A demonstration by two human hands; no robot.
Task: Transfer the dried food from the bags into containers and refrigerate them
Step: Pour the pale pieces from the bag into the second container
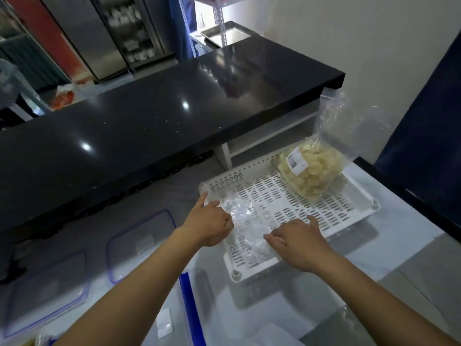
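A white perforated tray [331, 211] lies on the steel counter. In its far right corner stands a clear bag of pale dried food [311, 168] with a barcode label. An empty crumpled clear bag [247, 221] lies flat in the tray's near left part. My left hand [212, 223] rests on the bag's left edge, forefinger pointing out toward the tray rim, other fingers curled. My right hand [296, 242] presses on the bag's right side with fingers spread.
Two clear lids with blue rims [139, 243] [47, 293] lie on the counter at left. A clear container with a blue rim [192, 308] stands near me. A black raised countertop [154, 116] runs behind. Glass-door fridges [124, 33] stand at the back.
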